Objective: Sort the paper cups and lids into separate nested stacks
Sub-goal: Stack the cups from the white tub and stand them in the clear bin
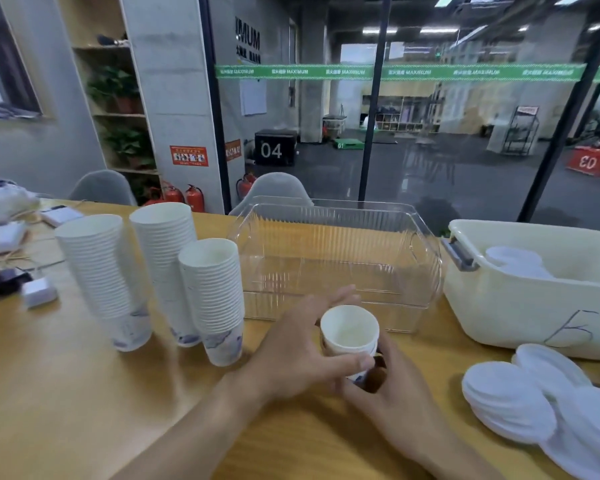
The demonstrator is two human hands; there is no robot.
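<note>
A white paper cup (349, 332) with blue print stands upright between both hands, low in the middle of the view. My left hand (291, 355) wraps its thumb and fingers round the cup from the left. My right hand (395, 393) grips the cup's base from below and the right. Three tall nested stacks of cups (101, 275) (165, 261) (215, 299) stand on the wooden table (66, 393) to the left. White lids (513, 400) lie in overlapping piles at the right. More lids (515, 263) sit inside the cream tub (534, 306).
A clear ribbed plastic bin (336, 258) stands just behind the hands. The cream tub with a grey handle sits to its right. Chargers, cables and small boxes (39, 289) crowd the table's far left. Grey chairs and a glass wall lie beyond the table.
</note>
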